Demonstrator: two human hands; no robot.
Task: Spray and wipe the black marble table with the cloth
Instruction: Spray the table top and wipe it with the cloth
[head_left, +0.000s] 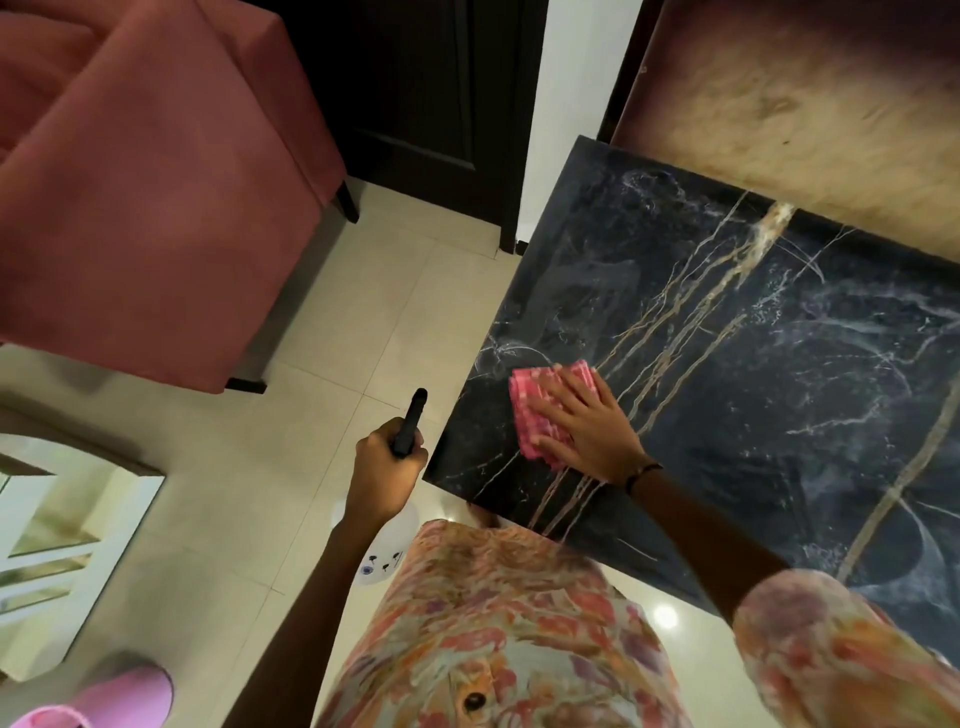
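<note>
Wiping underway: pressing cloth (545, 410) under flat right hand (587, 431) at near-left corner of table (753, 364), gripping sprayer (410, 423) in left hand (384, 467) off-table; most surface likely pending.

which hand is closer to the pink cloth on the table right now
Right. The right hand lies flat on top of the pink cloth, pressing it to the black marble table; the left hand grips a spray bottle beyond the table's edge.
</note>
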